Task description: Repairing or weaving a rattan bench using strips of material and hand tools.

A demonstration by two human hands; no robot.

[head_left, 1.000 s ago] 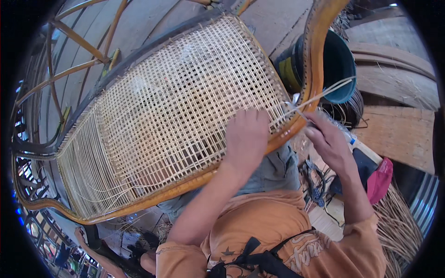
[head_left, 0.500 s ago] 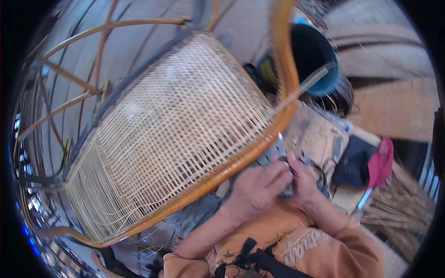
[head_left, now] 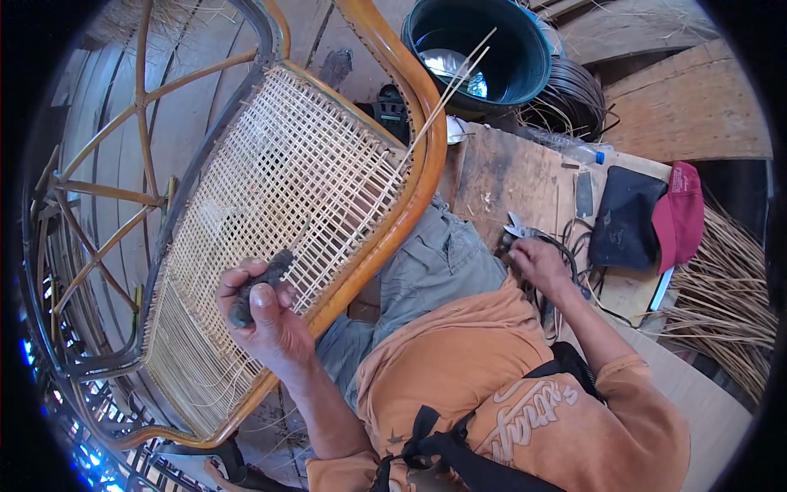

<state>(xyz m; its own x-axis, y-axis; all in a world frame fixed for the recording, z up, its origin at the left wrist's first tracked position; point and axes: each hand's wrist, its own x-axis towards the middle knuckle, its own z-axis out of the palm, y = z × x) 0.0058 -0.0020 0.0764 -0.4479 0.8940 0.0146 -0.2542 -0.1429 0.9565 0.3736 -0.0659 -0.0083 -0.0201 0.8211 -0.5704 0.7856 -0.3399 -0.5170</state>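
My left hand (head_left: 275, 320) is closed around the dark, lumpy handle of an awl (head_left: 277, 271). Its thin shaft points up and away, over the woven cane panel (head_left: 262, 172) of a rattan chair. My right hand (head_left: 541, 264) rests at the wooden board, fingers curled over the handles of metal pruning shears (head_left: 519, 227), whose blades show past the fingers. The chair's glossy orange-brown rattan rim (head_left: 402, 221) runs between my left hand and my lap. Two loose cane strands (head_left: 455, 86) stick out beyond the rim at the panel's far right corner.
A dark teal bucket (head_left: 525, 70) holding water stands at the far right beside a coil of dark strands (head_left: 578, 94). On the board (head_left: 500, 176) lie a clear bottle (head_left: 566, 146), a black pouch (head_left: 627, 217) and a red cap (head_left: 682, 209). Cane strips (head_left: 725, 287) lie farther right.
My hands, together near my lap before, are now apart: the left moved left over the woven panel with the awl, the right went to the board. The view has shifted too.
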